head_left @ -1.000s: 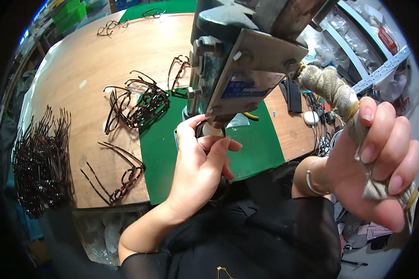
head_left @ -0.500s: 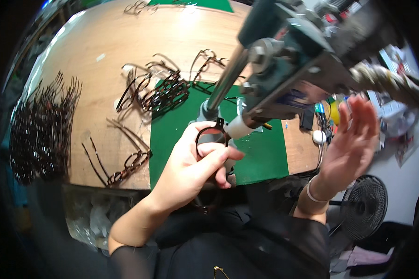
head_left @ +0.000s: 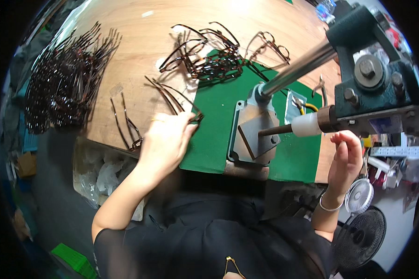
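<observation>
My left hand [head_left: 165, 142] is at the front left of the green mat. Its fingers are closed on a dark tortoiseshell eyeglass frame [head_left: 198, 116], mostly covered by the hand; thin temples stick out past the knuckles. Beside it lies another eyeglass frame [head_left: 134, 139], partly hidden by the wrist. My right hand [head_left: 347, 156] hangs beneath the head of a bench press [head_left: 377, 88], fingers loosely bent and nothing visible in them. A metal rod [head_left: 277, 130] with a white collar [head_left: 306, 124] reaches from the head to a tilted plate [head_left: 253, 132] on the press base.
A dense stack of eyeglass frames [head_left: 63, 88] stands at the left. A tangled pile [head_left: 219, 63] lies at the mat's back edge, with one frame [head_left: 267, 44] beyond. Yellow-handled pliers [head_left: 307, 108] lie behind the rod. A black fan [head_left: 361, 237] stands lower right.
My left hand has moved left from the press, where it held a round eyeglass frame, to the frames on the table. My right hand has lowered, its fingers now bent. The view has shifted.
</observation>
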Demonstrator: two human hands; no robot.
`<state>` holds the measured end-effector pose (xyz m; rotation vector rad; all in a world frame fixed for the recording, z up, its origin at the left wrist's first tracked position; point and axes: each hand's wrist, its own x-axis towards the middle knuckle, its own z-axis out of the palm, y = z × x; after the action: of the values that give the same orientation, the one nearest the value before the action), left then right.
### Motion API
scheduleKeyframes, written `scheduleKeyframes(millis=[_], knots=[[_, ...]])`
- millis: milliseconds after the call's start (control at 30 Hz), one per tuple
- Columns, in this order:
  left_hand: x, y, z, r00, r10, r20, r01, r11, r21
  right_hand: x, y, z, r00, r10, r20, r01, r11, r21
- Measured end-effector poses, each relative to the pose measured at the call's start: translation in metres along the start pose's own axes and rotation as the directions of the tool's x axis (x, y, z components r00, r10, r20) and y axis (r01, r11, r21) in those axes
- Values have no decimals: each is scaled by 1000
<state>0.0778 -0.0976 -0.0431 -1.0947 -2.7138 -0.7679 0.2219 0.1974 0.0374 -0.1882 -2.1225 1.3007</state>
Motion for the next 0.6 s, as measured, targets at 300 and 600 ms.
scheduleKeyframes(millis=[300,600], knots=[[-7,-19,22,983,-145,112,106,948,301,-9,8,6,984,174,40,-179,970,163],[123,-22,64,975,99,-200,-1,898,441,-14,16,15,949,194,247,-213,976,51]])
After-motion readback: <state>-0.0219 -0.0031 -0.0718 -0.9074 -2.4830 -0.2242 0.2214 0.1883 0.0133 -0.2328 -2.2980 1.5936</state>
